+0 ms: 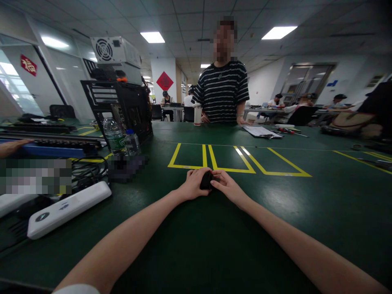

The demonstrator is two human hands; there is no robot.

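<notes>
A small black rounded object is held between my two hands, just in front of the yellow tape outlines on the green table. My left hand is wrapped around its left side, thumb toward me and fingers over the far side. From the right, my right hand grips its edge with the thumb and fingertips. Fingers cover much of the object, and I cannot make out its exact kind.
Yellow tape outlines mark the green table. Left are a white power strip, cables, clear bottles and a black computer case. Across the table stands a person near a clipboard and screwdrivers.
</notes>
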